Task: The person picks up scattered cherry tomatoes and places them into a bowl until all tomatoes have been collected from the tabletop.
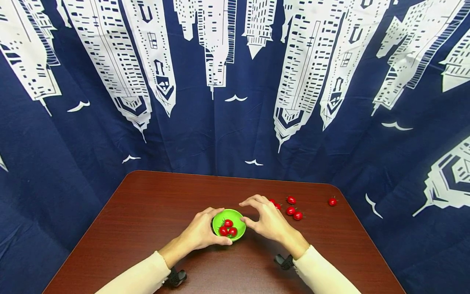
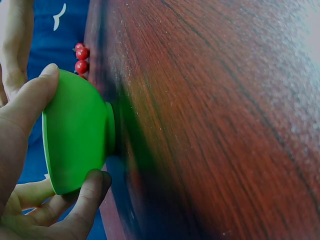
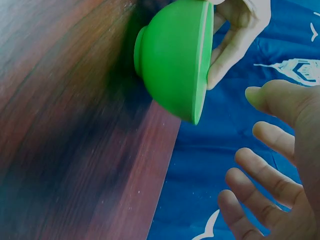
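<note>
A small green bowl (image 1: pixel 231 215) stands on the dark wooden table (image 1: pixel 147 212) and holds three cherry tomatoes (image 1: pixel 228 227). My left hand (image 1: pixel 205 230) grips the bowl's left side, thumb at the near rim and fingers round the far rim. In the left wrist view the thumb (image 2: pixel 30 95) and a finger press the bowl's outer wall (image 2: pixel 75 132). My right hand (image 1: pixel 258 214) hovers at the bowl's right edge, fingers loosely curved and empty. In the right wrist view that hand (image 3: pixel 280 150) is spread beside the bowl (image 3: pixel 172 55) without touching it.
Several loose cherry tomatoes (image 1: pixel 293 212) lie right of my right hand, one more (image 1: pixel 332 201) near the table's right edge; some show in the left wrist view (image 2: pixel 81 52). A blue cloth with white buildings (image 1: pixel 235 102) hangs behind and around the table.
</note>
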### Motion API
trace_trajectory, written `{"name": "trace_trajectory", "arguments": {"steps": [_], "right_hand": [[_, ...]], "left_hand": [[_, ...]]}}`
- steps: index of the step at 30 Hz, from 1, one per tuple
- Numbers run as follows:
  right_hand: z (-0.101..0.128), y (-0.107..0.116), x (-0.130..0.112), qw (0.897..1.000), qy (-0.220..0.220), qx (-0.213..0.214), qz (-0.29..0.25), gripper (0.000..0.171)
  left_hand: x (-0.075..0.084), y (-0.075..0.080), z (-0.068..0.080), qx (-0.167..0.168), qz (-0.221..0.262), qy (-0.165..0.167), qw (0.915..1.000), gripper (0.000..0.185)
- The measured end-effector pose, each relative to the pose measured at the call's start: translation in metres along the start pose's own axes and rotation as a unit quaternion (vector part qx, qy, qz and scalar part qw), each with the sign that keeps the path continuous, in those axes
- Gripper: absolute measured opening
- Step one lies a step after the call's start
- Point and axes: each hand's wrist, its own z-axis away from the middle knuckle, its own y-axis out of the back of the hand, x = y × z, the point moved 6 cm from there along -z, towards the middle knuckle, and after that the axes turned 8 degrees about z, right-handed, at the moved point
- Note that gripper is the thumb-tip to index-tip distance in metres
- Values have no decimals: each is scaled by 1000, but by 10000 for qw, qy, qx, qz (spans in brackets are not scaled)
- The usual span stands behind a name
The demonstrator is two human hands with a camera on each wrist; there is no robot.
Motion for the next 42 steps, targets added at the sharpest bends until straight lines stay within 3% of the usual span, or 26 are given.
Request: {"name": "trace_trajectory", "arguments": {"steps": [27,42], "right_hand": [[30,30,59,9970,-400,569,346,44],[52,40,95,9947,-859,417,378,45]], "left_hand": [[-1,-1,0,74,-7,-9,10000,111],[-2,-1,-1,49,-2,-7,10000,111]]}}
